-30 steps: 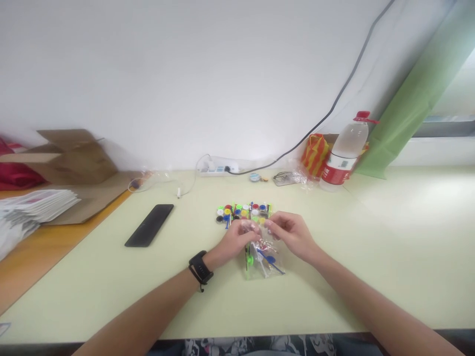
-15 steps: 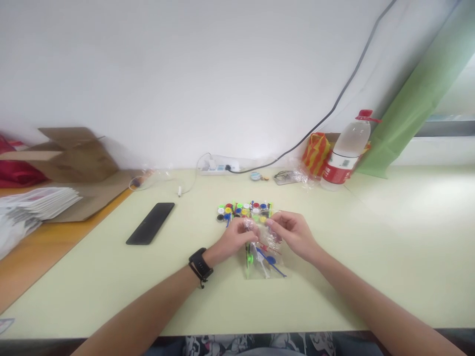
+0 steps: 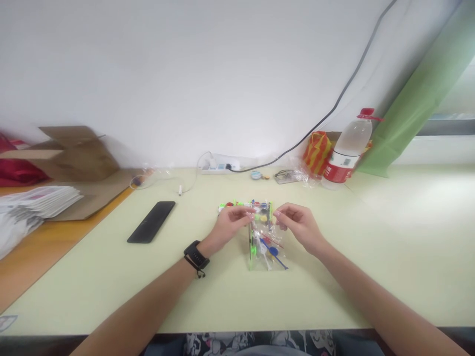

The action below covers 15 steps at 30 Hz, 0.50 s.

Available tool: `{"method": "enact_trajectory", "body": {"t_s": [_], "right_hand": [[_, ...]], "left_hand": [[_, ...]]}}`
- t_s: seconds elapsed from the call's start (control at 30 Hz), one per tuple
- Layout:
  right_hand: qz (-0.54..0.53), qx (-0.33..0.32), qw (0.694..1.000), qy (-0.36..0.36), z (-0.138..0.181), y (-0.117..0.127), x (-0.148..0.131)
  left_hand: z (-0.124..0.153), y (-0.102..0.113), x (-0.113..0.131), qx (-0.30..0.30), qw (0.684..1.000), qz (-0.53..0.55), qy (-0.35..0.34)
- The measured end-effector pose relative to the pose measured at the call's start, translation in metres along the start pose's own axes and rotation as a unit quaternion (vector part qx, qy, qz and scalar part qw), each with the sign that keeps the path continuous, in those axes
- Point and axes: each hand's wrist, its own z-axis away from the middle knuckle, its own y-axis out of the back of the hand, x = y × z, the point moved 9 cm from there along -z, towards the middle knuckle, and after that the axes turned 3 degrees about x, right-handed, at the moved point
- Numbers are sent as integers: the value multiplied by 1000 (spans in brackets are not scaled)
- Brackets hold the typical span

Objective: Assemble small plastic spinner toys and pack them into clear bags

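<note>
Between my hands a clear plastic bag (image 3: 268, 257) holds several small coloured plastic pieces, thin sticks with round discs in blue, white, green and red. My left hand (image 3: 234, 221), with a black watch on the wrist, pinches the bag's upper left edge between thumb and fingers. The upper right edge is pinched by my right hand (image 3: 297, 225). Behind the bag lies a cluster of coloured discs and sticks (image 3: 229, 204), partly covered by my left hand and seen partly through the plastic.
A black phone (image 3: 151, 222) lies at left. Further left are a cardboard box (image 3: 79, 155) and stacked white packets (image 3: 55, 200). Along the wall stand a power strip (image 3: 220, 164), a small round tin (image 3: 256, 175), a striped bag (image 3: 317, 151) and a large water bottle (image 3: 347, 155).
My hands have moved slightly up and apart, drawing the bag's top from bunched to spread out. More of the plastic now shows between them.
</note>
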Motion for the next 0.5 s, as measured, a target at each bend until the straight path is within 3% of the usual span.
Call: {"method": "enact_trajectory", "body": {"t_s": [0.2, 0.5], "right_hand": [[-8, -46, 998, -32, -4, -3, 10], [-13, 1, 1000, -26, -4, 5, 5]], "left_hand": [[-3, 4, 0, -21, 999, 27, 9], [-5, 10, -2, -15, 1000, 22, 15]]}}
